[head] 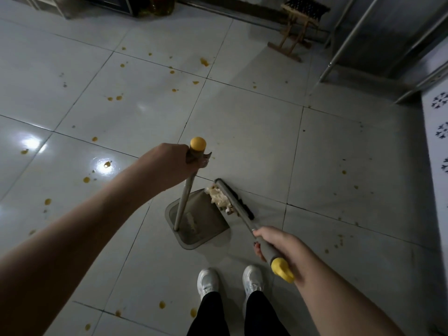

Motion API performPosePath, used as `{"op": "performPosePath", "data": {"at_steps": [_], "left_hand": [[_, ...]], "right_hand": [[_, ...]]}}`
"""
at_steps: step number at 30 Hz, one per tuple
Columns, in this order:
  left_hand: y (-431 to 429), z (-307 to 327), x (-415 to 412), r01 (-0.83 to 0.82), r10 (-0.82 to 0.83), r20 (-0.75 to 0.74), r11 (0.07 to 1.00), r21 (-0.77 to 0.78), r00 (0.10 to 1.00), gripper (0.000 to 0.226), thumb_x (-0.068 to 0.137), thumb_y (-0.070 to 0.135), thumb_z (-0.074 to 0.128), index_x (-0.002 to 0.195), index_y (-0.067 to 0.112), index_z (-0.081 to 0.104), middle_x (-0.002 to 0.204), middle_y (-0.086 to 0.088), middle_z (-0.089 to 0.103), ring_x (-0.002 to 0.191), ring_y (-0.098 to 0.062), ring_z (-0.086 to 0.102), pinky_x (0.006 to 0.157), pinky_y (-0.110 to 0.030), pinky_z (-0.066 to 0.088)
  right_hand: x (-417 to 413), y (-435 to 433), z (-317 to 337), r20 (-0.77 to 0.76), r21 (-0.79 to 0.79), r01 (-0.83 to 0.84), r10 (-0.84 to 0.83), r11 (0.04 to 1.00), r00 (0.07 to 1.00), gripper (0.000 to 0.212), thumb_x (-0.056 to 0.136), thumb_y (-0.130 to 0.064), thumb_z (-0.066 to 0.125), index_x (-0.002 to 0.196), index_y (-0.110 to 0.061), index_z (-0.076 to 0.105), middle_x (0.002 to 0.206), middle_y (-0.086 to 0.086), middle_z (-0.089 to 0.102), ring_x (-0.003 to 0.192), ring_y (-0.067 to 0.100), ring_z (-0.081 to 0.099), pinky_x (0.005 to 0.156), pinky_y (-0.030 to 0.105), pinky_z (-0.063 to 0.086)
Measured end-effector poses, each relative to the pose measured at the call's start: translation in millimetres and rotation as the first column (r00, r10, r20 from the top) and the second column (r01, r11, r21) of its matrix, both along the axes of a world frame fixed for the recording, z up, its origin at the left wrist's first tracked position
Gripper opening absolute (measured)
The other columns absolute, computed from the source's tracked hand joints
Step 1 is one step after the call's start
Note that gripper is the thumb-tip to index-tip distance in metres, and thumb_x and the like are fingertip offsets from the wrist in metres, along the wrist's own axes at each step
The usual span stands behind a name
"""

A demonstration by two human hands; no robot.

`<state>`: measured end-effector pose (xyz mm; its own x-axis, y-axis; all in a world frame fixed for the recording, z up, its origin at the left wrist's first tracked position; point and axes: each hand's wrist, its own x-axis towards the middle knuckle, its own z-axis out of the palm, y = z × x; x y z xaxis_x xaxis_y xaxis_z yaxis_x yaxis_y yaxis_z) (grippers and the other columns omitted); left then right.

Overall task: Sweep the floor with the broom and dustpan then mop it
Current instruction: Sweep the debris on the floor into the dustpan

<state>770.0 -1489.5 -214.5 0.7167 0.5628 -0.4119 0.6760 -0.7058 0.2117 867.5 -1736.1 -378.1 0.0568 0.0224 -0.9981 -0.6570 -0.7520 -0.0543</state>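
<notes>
Domestic kitchen or utility room, viewed from above. Glossy pale tiled floor (242, 132) with dark grout lines and yellow-orange splashes (118, 98); small wooden folding stool (298, 27) at the far wall; metal-legged frame (349, 37) at right; jar (161, 4) of amber contents.

Both bare forearms reach forward and down. The left hand (173, 163) curls round the top of the dustpan handle (185, 197), arm nearly straight. The right hand (278, 246) sits lower and closer in, gripping the broom handle (268, 251) near its end, with its fingers (257, 248) wrapped underneath.
</notes>
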Motion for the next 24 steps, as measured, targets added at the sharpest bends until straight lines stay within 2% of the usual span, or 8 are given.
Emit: {"op": "performPosePath", "data": {"at_steps": [6, 10, 12, 16, 19, 24], "left_hand": [[-9.0, 3.1, 4.6, 0.019, -0.018, 0.015, 1.0, -0.025, 1.0, 0.049, 0.089, 0.06, 0.037, 0.077, 0.016, 0.054, 0.057, 0.0, 0.052, 0.049, -0.01, 0.051, 0.046, -0.022, 0.044], [-15.5, 5.1, 5.7, 0.005, -0.005, 0.017, 0.999, -0.032, 1.0, 0.048, 0.089, 0.059, 0.037, 0.076, 0.016, 0.054, 0.056, 0.001, 0.051, 0.048, -0.01, 0.049, 0.046, -0.022, 0.043], [-19.3, 6.2, 6.5, 0.007, -0.006, 0.015, 0.999, -0.031, 1.0, 0.046, 0.09, 0.058, 0.037, 0.073, 0.017, 0.052, 0.056, 0.001, 0.05, 0.048, -0.01, 0.048, 0.045, -0.021, 0.041], [-25.3, 6.4, 3.6, 0.016, -0.016, 0.012, 0.999, -0.03, 1.0, 0.047, 0.09, 0.059, 0.037, 0.074, 0.017, 0.052, 0.055, 0.002, 0.051, 0.047, -0.008, 0.049, 0.041, -0.019, 0.04], [-26.3, 6.5, -3.7, -0.022, 0.023, 0.014, 0.999, -0.05, 1.0, 0.049, 0.089, 0.059, 0.039, 0.083, 0.014, 0.058, 0.058, 0.0, 0.052, 0.049, -0.011, 0.048, 0.046, -0.022, 0.042], [-29.0, 6.4, -14.4, -0.072, 0.074, 0.023, 0.995, -0.065, 0.997, 0.046, 0.088, 0.058, 0.042, 0.087, 0.015, 0.06, 0.059, 0.0, 0.051, 0.05, -0.012, 0.047, 0.047, -0.022, 0.041]], "right_hand": [[0.0, -1.5, 8.9, -0.203, 0.052, 0.125, -0.112, 0.991, 0.973, 0.031, 0.097, -0.025, 0.045, 0.072, -0.009, 0.041, 0.04, 0.002, 0.045, 0.025, 0.01, 0.044, 0.029, 0.011, 0.035], [23.0, -3.8, 24.6, -0.366, 0.063, 0.142, -0.109, 0.988, 0.924, 0.059, 0.098, -0.032, 0.042, 0.048, -0.002, 0.05, 0.039, 0.002, 0.044, 0.025, 0.01, 0.044, 0.027, 0.011, 0.034], [37.1, -9.6, 32.9, -0.4, 0.071, 0.205, -0.16, 0.976, 0.902, 0.061, 0.097, -0.031, 0.043, 0.046, 0.001, 0.052, 0.042, 0.003, 0.045, 0.026, 0.01, 0.045, 0.026, 0.012, 0.035], [59.8, -23.7, 45.1, -0.373, 0.067, 0.263, -0.22, 0.962, 0.901, 0.054, 0.098, -0.028, 0.043, 0.054, 0.002, 0.052, 0.045, 0.004, 0.046, 0.027, 0.01, 0.045, 0.024, 0.013, 0.034], [66.9, -20.6, 56.3, -0.268, 0.059, 0.128, -0.107, 0.99, 0.957, 0.041, 0.098, -0.029, 0.044, 0.066, -0.003, 0.046, 0.044, 0.005, 0.048, 0.026, 0.009, 0.045, 0.024, 0.012, 0.033], [69.6, -7.8, 53.2, -0.167, 0.055, -0.045, 0.053, 0.997, 0.984, 0.067, 0.099, -0.032, 0.039, 0.043, 0.001, 0.056, 0.038, 0.003, 0.047, 0.023, 0.008, 0.043, 0.025, 0.011, 0.034]]}}
